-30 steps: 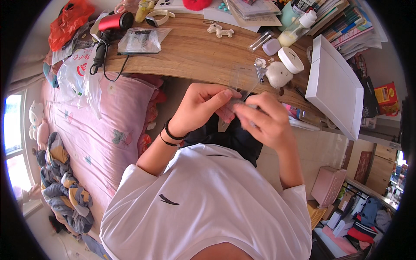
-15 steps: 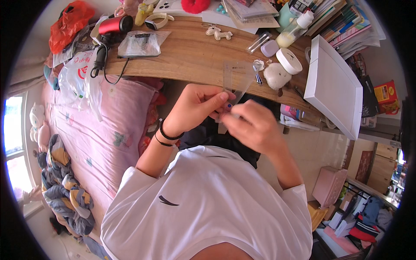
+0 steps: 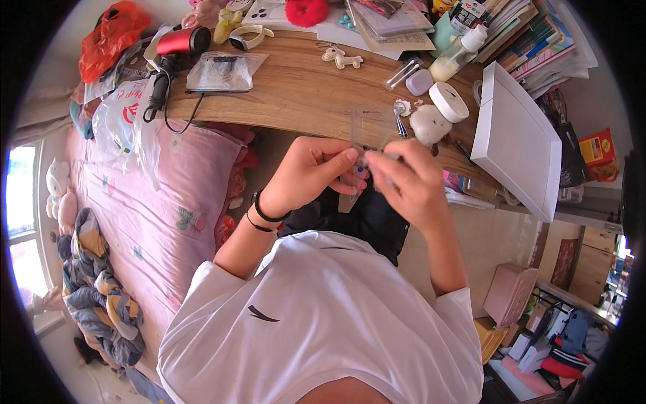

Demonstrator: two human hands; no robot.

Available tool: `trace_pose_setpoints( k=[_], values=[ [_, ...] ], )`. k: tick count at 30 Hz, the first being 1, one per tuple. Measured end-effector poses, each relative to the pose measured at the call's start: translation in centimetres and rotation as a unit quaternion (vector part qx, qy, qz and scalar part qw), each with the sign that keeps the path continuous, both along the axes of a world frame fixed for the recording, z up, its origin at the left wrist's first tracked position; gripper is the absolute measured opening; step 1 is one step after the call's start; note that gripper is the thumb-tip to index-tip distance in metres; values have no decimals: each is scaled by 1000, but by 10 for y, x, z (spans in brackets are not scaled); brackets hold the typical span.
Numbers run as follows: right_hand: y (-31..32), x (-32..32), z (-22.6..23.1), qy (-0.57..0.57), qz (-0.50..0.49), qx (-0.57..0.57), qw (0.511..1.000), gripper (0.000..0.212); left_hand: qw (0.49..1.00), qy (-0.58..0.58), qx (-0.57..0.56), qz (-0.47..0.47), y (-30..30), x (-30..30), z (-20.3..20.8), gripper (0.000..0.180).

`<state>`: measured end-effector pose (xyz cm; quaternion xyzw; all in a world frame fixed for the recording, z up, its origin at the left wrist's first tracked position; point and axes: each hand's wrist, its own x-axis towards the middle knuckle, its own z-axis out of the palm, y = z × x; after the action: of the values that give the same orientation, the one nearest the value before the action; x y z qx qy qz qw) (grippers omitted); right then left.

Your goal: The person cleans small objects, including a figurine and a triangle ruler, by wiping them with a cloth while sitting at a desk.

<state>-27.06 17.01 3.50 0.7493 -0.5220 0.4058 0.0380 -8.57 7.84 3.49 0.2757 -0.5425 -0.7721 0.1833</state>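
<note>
Just off the front edge of the wooden desk (image 3: 296, 87), my two hands meet. My left hand (image 3: 313, 165) is closed, thumb and forefinger pinching, with a clear plastic piece (image 3: 369, 122) reaching from behind the fingers onto the desk. A small dark blue spot shows at its fingertips; whether it is a bead, a sticker or nail colour I cannot make out. My right hand (image 3: 412, 178) has thumb and forefinger pinched together against the left fingertips, and what they grip is too small to name. Close beyond lie silver nail clippers (image 3: 401, 124) and a white fluffy item (image 3: 431, 124).
A round white container (image 3: 449, 102), a lilac case (image 3: 419, 82) and a pump bottle (image 3: 459, 54) stand at the right. An upright white box lid (image 3: 518, 138) borders the desk there. A bagged item (image 3: 225, 72) and a black cable lie left, beside the pink bed (image 3: 148, 215).
My right hand has moved slightly up and right, its fingers now pinching beside the left fingertips. My left hand has shifted slightly right. The clear plastic piece has tilted a little.
</note>
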Motion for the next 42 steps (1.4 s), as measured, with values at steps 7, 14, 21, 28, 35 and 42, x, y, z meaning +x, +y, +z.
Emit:
trace_pose_setpoints(
  k=[7,14,21,28,35,42],
  values=[
    [7,14,-1,7,89,31,996,23,999,-17,-51,8,-6,0,-1,28],
    [11,12,-5,-42,30,20,998,23,999,18,-37,11,-1,-1,-6,27],
    [21,2,-7,-128,41,71,988,16,997,49,-31,50,2,-5,-8,28],
    [20,15,-10,-90,30,67,993,18,993,75,-3,94,6,-11,-11,27],
    [26,1,-7,-136,-17,59,989,12,988,98,-42,107,4,-11,-12,18],
    [20,-4,5,-229,-25,62,971,13,988,105,-92,69,3,-7,-24,11]
  ],
)
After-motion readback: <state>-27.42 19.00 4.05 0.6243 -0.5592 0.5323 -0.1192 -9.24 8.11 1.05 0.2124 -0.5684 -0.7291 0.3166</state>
